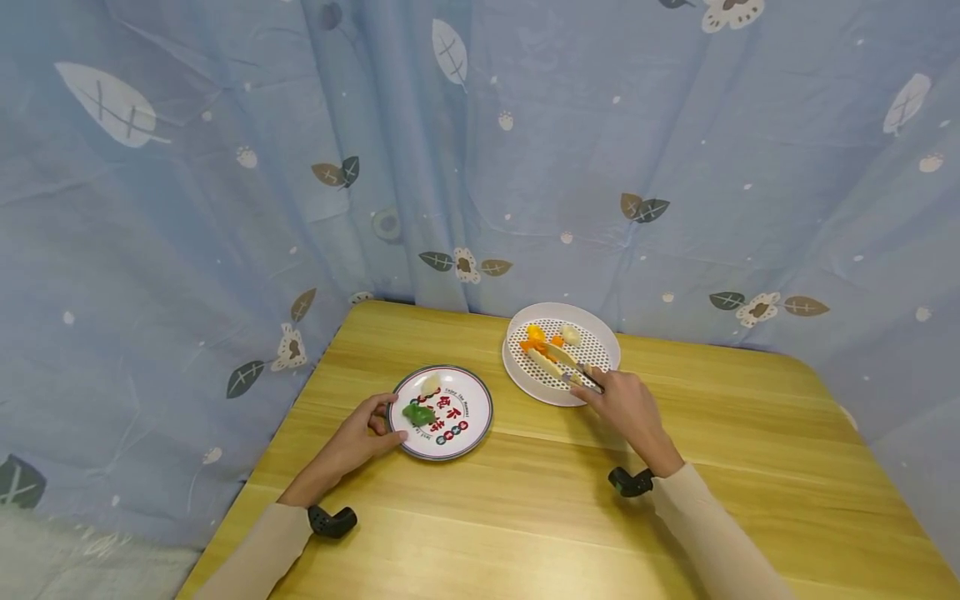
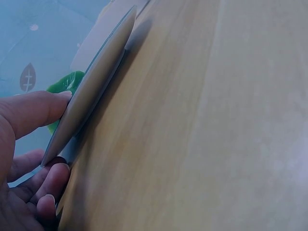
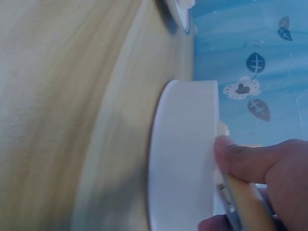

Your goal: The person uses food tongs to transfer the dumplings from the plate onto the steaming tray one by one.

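Observation:
My left hand [image 1: 360, 437] grips the left rim of a white plate [image 1: 476, 408] with a dark edge and red lettering. In the left wrist view, the thumb lies over the rim and fingers are beneath it. On the plate are a green vegetable-like piece [image 1: 418, 414] and a pale piece [image 1: 431, 385]. My right hand [image 1: 628, 408] holds tongs [image 3: 250, 207] with pale, wood-coloured arms. Their tips reach into a round white perforated basket [image 1: 517, 379], over orange pieces [image 1: 534, 346]. A yellow piece [image 1: 535, 332] and a whitish piece [image 1: 571, 335] lie beside them.
Plate and basket stand apart on a wooden table [image 1: 480, 525], the basket near its back edge. Behind hangs a blue patterned curtain [image 1: 555, 183]. Each wrist wears a black device, the left one [image 1: 332, 522] low over the table.

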`<state>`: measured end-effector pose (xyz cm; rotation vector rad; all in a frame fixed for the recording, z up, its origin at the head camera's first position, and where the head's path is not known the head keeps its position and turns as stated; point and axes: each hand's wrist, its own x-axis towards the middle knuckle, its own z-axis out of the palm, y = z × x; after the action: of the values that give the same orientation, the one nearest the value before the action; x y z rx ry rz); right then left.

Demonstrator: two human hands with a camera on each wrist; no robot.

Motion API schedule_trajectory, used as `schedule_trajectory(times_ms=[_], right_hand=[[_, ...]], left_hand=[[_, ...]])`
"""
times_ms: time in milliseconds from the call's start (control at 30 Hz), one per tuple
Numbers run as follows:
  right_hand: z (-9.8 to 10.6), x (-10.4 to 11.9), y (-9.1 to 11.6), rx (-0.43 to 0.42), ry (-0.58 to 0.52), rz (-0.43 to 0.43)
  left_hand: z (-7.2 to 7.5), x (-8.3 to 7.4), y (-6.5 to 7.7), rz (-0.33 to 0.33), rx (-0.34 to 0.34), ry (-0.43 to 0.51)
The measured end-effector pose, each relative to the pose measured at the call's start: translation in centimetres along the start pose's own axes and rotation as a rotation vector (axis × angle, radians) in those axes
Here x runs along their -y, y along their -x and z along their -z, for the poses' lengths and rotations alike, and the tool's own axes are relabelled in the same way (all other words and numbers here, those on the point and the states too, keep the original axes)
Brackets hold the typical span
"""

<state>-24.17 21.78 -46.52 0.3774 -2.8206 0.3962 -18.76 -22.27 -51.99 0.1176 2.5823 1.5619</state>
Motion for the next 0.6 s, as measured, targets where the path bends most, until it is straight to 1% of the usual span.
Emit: schedule_trajectory(times_ms=[200, 367, 467, 600], right_hand=[[0.40, 0.31, -0.58, 0.058, 0.051, -0.002], [0.70, 0.69, -0.66, 0.087, 0.016, -0.055], [0.66, 0.74, -0.57, 0.087, -0.005, -0.076], [0.58, 0.72, -0.43, 0.049, -0.038, -0.085]], left_hand=[[0.06, 0.00, 0.01, -0.014, 0.009, 0.020], [0.06, -0.04, 0.02, -0.016, 0.010, 0.021], [0.10, -0.05, 0.03, -0.013, 0.009, 0.023], [0.16, 0.02, 0.00, -0.017, 0.013, 0.028]])
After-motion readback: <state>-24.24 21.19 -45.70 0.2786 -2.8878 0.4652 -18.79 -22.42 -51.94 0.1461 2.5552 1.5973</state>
